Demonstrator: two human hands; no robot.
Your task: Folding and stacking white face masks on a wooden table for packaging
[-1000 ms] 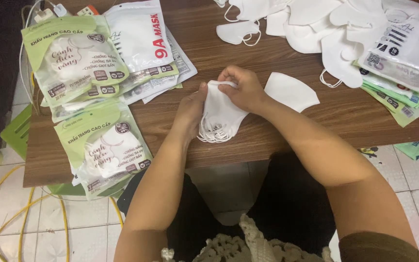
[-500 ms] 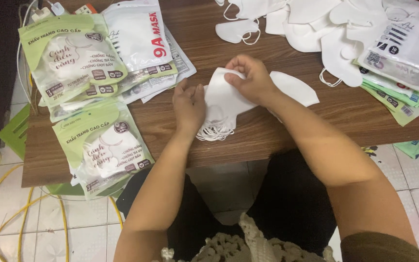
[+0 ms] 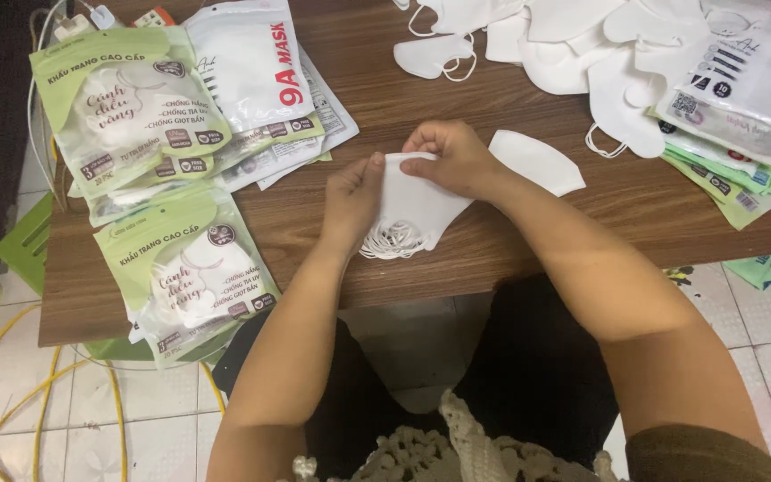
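Centre of the frame: a stack of white face masks, folded flat, held just above the front edge of the wooden surface, with a bunch of white ear loops hanging out at its lower left. The left hand has its grip closed on the stack's left side, thumb up at the top corner. The right hand is clamped over the top edge from above, fingers curled around it. Both grips are tight on the same stack.

Just right of the right hand, one single white mask lies flat on the wood, apart from the stack. Further out, upper right of the frame, a loose heap of white masks spreads across the surface, ear loops trailing, and beside it at the right edge sits a pile of flat printed pouches, white over green.

Over on the left of the frame: a green-and-white filled mask pouch at upper left, a white pouch next to it, and another green filled pouch at lower left, hanging over the front edge. Below it, yellow cable loops over the tiled floor.
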